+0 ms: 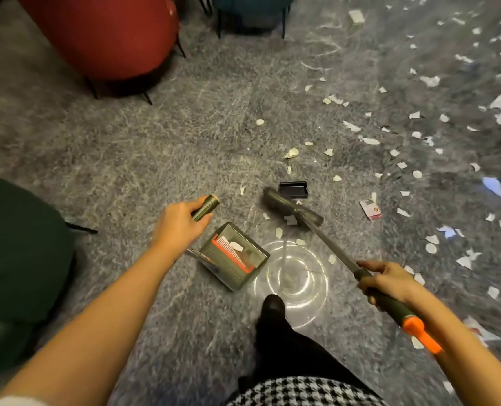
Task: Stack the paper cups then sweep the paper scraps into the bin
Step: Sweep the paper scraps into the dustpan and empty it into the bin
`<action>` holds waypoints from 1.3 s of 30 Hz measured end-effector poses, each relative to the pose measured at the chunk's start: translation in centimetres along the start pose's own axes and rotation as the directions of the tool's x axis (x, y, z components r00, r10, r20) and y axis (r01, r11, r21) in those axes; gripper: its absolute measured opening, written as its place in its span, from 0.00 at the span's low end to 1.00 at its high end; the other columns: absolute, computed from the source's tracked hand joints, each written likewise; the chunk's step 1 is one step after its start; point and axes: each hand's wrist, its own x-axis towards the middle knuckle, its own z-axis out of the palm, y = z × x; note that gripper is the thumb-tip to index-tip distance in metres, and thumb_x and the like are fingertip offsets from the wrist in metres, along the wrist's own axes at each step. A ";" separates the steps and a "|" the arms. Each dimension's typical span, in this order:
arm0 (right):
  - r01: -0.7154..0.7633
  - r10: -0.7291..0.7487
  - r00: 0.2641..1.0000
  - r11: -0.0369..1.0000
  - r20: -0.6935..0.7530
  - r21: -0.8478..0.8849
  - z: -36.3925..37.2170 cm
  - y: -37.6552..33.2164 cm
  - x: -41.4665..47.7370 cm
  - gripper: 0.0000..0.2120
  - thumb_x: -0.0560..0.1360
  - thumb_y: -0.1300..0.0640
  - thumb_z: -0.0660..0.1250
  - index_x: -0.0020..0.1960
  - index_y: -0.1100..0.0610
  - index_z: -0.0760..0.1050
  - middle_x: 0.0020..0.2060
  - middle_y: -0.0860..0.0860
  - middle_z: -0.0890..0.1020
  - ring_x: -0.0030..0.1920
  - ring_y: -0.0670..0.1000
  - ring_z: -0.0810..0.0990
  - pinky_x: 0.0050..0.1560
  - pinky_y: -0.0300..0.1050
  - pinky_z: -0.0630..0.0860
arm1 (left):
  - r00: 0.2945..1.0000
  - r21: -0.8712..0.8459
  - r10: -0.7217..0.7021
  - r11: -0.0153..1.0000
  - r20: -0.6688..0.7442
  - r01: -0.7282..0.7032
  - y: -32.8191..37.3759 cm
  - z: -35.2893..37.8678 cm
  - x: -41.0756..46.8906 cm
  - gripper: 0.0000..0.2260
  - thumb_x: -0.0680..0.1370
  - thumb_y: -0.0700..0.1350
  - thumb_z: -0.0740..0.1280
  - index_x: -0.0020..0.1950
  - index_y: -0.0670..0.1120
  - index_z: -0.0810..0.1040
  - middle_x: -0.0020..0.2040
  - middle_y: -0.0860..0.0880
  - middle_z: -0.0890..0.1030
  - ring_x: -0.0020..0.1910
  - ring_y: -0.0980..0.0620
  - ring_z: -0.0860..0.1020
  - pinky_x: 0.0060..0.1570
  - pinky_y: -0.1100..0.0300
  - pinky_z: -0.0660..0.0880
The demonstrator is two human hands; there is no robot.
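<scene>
— Paper scraps [430,80]?
— White, torn, small; strewn over the grey floor [126,142], thickest at right, a few beside the broom head [290,205], a couple inside the green dustpan [234,259].
— Broom head?
— Dark, blurred, just beside a small black box [292,189].
— Left hand [179,221]?
— Curled tight round the dustpan handle [205,207].
— Right hand [387,279]?
— Wrapped round the broom's green grip, orange end sticking out behind.

No writing can be read anywhere: the small red-and-white packet [370,209] lying on the floor [155,142] bears a printed mark too blurred to make out, and the raised pattern on the dustpan [228,269] front wall is equally illegible.
</scene>
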 end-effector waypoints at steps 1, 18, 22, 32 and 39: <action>-0.008 0.008 1.000 1.000 -0.017 0.015 -0.2 -0.5 0.5 0.27 0.72 0.74 0.63 0.69 0.59 0.68 0.24 0.56 0.73 0.15 0.50 0.70 0.17 0.36 0.67 | 1.000 0.017 0.009 1.000 0.025 -0.010 0.4 0.0 1.6 0.18 0.74 0.50 0.70 0.64 0.54 0.78 0.42 0.44 0.84 0.34 0.48 0.77 0.29 0.60 0.69; -0.122 0.219 0.953 0.909 -0.207 0.399 8.5 -5.2 5.2 0.16 0.73 0.75 0.61 0.55 0.60 0.72 0.26 0.57 0.72 0.14 0.50 0.69 0.15 0.35 0.66 | 0.882 -0.090 0.356 0.934 0.308 -0.345 0.4 0.0 21.8 0.18 0.74 0.46 0.72 0.63 0.49 0.78 0.49 0.44 0.84 0.45 0.50 0.82 0.45 0.58 0.77; -0.124 0.239 0.944 0.896 -0.228 0.426 16.0 -6.1 5.8 0.10 0.72 0.74 0.61 0.48 0.63 0.75 0.25 0.57 0.73 0.15 0.49 0.69 0.17 0.36 0.68 | 0.808 -0.072 0.457 0.882 0.373 -0.466 -0.5 -0.9 24.9 0.17 0.74 0.49 0.71 0.63 0.53 0.79 0.46 0.45 0.85 0.43 0.49 0.82 0.41 0.57 0.77; -0.169 0.240 0.955 0.924 -0.177 0.342 28.4 -8.1 1.6 0.16 0.69 0.73 0.64 0.55 0.63 0.77 0.19 0.48 0.72 0.16 0.44 0.69 0.20 0.36 0.69 | 0.717 -0.187 0.574 0.814 0.396 -0.550 0.3 -0.8 27.4 0.15 0.74 0.45 0.71 0.61 0.47 0.80 0.45 0.40 0.84 0.44 0.43 0.81 0.45 0.49 0.79; -0.151 0.216 0.971 0.892 -0.108 0.427 31.0 -8.3 -2.9 0.23 0.68 0.74 0.62 0.58 0.56 0.76 0.23 0.53 0.72 0.16 0.47 0.69 0.18 0.35 0.67 | 0.717 -0.169 0.572 0.814 0.398 -0.556 0.3 -1.0 26.4 0.16 0.74 0.46 0.70 0.62 0.48 0.79 0.47 0.41 0.84 0.44 0.44 0.81 0.44 0.49 0.79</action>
